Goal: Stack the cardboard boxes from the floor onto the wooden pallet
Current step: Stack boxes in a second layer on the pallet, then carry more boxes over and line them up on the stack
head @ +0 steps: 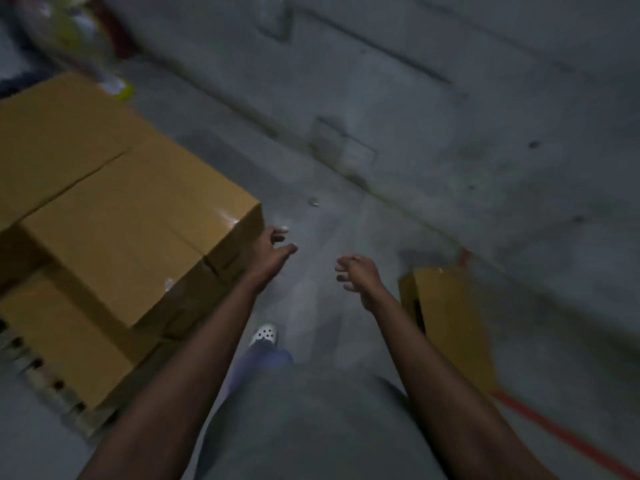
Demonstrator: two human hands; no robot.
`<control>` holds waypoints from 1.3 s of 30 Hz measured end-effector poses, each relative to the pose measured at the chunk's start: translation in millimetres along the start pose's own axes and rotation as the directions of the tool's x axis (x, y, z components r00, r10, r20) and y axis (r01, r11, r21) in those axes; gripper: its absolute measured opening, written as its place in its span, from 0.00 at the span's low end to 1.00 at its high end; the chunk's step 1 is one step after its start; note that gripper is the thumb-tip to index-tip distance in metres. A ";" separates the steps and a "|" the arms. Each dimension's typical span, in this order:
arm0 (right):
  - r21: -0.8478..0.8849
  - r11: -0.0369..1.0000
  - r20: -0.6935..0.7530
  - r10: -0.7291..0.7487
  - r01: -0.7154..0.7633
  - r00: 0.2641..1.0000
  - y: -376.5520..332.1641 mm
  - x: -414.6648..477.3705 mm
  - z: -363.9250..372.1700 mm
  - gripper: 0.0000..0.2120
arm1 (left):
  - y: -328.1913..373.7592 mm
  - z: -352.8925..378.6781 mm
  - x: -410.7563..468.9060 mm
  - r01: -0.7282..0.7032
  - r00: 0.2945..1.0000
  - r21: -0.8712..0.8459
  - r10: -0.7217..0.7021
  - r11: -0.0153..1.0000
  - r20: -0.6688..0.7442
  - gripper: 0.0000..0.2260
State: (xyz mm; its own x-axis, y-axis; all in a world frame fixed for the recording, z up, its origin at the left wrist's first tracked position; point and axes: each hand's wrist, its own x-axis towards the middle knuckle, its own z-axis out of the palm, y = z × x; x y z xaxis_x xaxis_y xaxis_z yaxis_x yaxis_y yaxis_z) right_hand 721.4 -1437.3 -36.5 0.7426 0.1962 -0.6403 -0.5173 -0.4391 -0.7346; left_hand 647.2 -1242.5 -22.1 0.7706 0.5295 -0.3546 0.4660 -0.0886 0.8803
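Brown cardboard boxes are stacked at the left: an upper box (131,220) rests on a lower box (65,337), which sits on the wooden pallet (45,379) seen at the bottom left edge. Another cardboard box (446,320) stands on the grey floor at the right. My left hand (272,252) hovers just right of the upper box's corner, fingers apart, holding nothing. My right hand (360,273) is out in front over bare floor, fingers loosely curled and empty, left of the floor box. The frame is blurred.
A concrete floor (415,150) fills the middle and right. A red line (561,434) runs along the floor at the lower right. Blurred bags and clutter (76,32) lie at the top left. My foot in a white shoe (265,334) is below my hands.
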 end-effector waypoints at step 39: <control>0.861 0.456 -0.503 0.703 0.224 0.503 210.8 -143.5 -218.5 0.03 | 50.0 414.5 -106.0 -0.488 0.242 0.284 -0.185 0.825 0.952 0.16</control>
State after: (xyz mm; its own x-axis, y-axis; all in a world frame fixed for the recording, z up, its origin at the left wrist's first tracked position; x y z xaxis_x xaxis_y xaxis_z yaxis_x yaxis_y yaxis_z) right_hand 598.7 -1749.6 -50.5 0.2240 -0.6508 -0.7255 -0.4355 0.5991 -0.6719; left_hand 769.0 -1652.8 -71.0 0.5147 -0.6590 -0.5485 0.1320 -0.5713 0.8101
